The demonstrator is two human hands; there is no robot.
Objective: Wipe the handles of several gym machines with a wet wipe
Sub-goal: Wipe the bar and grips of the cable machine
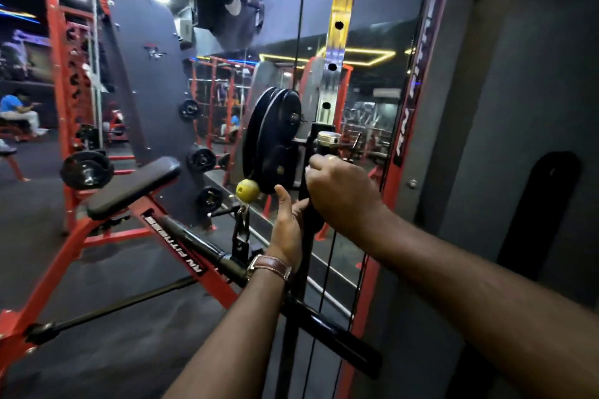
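Right hand [340,193], frame centre: fingers clenched round the upright black handle [310,219], matte, cylindrical. Left hand [288,227] at its 8 o'clock, brown leather watch strap [271,266] on wrist, thumb up, fingers curled onto the same handle lower down. No wipe discernible; can't tell if one's inside either grip. Yellow ball stopper [248,190] at 9 o'clock. Black round pulley [270,142] at 11. Farther, 9 o'clock: red steel bench [134,186], black pad.

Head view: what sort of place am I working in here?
A gym, almost certainly. A red-framed padded bench stands on the left, a black cable pulley runs on a drilled upright, and both hands are at a black handle below it.
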